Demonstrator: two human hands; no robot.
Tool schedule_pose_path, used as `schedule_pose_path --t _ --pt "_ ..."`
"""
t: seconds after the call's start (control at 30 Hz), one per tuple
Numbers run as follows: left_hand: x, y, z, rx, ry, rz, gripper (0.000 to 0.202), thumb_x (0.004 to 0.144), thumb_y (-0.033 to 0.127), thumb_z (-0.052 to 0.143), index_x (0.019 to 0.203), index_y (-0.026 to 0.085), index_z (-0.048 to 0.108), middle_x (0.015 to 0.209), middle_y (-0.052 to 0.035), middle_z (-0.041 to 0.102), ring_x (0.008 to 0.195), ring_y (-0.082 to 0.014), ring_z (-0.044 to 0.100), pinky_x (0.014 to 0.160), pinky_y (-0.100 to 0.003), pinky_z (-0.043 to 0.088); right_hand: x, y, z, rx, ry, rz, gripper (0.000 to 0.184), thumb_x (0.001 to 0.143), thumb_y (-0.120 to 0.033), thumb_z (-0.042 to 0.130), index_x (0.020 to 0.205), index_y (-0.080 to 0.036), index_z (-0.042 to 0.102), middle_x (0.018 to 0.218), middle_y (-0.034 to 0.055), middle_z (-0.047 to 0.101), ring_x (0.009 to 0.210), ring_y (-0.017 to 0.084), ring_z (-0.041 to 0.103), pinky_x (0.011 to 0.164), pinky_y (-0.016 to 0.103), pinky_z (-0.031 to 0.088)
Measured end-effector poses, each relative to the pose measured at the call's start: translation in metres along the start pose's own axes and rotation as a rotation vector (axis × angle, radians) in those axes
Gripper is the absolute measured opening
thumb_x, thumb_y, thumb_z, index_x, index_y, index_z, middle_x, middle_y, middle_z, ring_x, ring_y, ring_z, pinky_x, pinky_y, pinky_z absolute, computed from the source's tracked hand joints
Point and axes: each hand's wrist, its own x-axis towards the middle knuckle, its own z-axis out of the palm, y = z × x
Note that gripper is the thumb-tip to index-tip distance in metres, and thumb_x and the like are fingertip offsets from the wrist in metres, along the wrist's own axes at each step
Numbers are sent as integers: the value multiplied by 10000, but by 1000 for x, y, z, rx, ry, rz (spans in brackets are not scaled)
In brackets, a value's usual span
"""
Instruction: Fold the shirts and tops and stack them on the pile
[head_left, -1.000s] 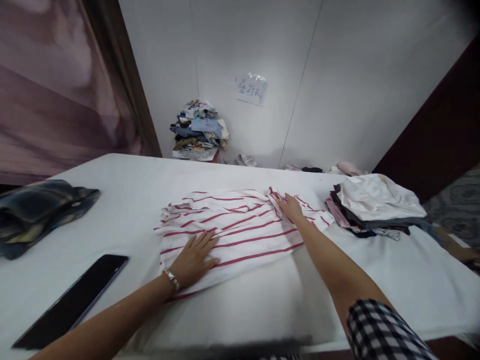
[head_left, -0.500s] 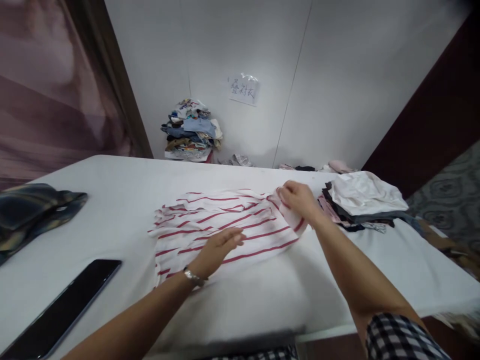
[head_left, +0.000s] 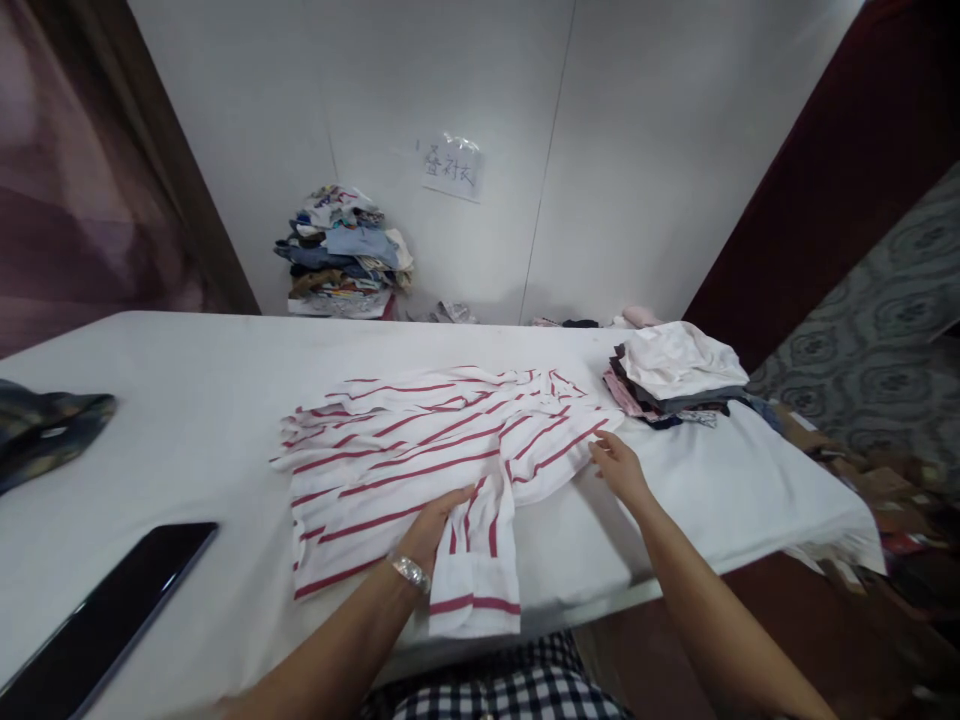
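A white shirt (head_left: 405, 450) with red stripes is spread on the white table, its collar end to the right. One sleeve (head_left: 480, 550) bends toward me, and its cuff lies near the table's front edge. My left hand (head_left: 433, 525), with a silver bracelet at the wrist, is at this sleeve; the thumb shows at the sleeve's edge and the other fingers are mostly hidden by the cloth. My right hand (head_left: 619, 468) is at the shirt's right edge near the shoulder, fingers slightly apart and touching or just beside the cloth.
A black phone (head_left: 112, 610) lies at the left front, and a dark garment (head_left: 49, 430) behind it. At the right stands a stack of folded clothes (head_left: 679, 365) with a white one on top. A tall clothes pile (head_left: 345, 255) is by the wall, left of a paper sign (head_left: 450, 168).
The sleeve that my right hand held up near the collar now lies spread and bent toward me. My left hand has come to the sleeve; my right hand has let go and moved nearer. The view has turned right.
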Motion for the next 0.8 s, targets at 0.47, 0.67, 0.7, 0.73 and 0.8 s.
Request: schedule_pose_path --t 0.47,0.67,0.7,0.73,0.8 --pt "2 -13 17 -24 -17 92 255 801 238 580 995 87 644 764 -116 736 779 -280 710 823 -373 535 -20 -66 104 296 -712 119 692 699 -252 668 1350 -183 444 454 -113 510 371 82 437 370 185 317" --pt "-14 -28 0 -30 -111 129 436 806 295 583 1206 122 585 980 -141 725 968 -313 670 887 -423 501 -12 -77 101 712 -462 183 670 708 -320 694 1328 -230 456 729 -34 656 611 118 602 551 239 485" --pt "-16 -30 -1 -27 -114 156 445 808 295 578 1223 134 578 1005 -141 719 969 -312 669 889 -424 500 -14 -77 101 709 -506 158 682 712 -337 699 1338 -250 443 823 -13 682 687 135 631 602 265 511" --pt "-19 -31 -3 -26 -109 190 450 812 298 570 1234 142 573 1021 -140 714 964 -308 671 892 -423 499 -16 -76 100 679 -552 122 673 718 -354 699 1336 -265 446 917 8 693 766 153 649 649 292 527" --pt "-24 -30 -6 -19 -81 255 462 827 336 545 1248 149 564 1035 -133 709 951 -298 675 900 -426 495 -20 -70 96 568 -576 29 572 736 -393 679 1267 -253 522 1059 49 682 905 194 652 721 337 536"
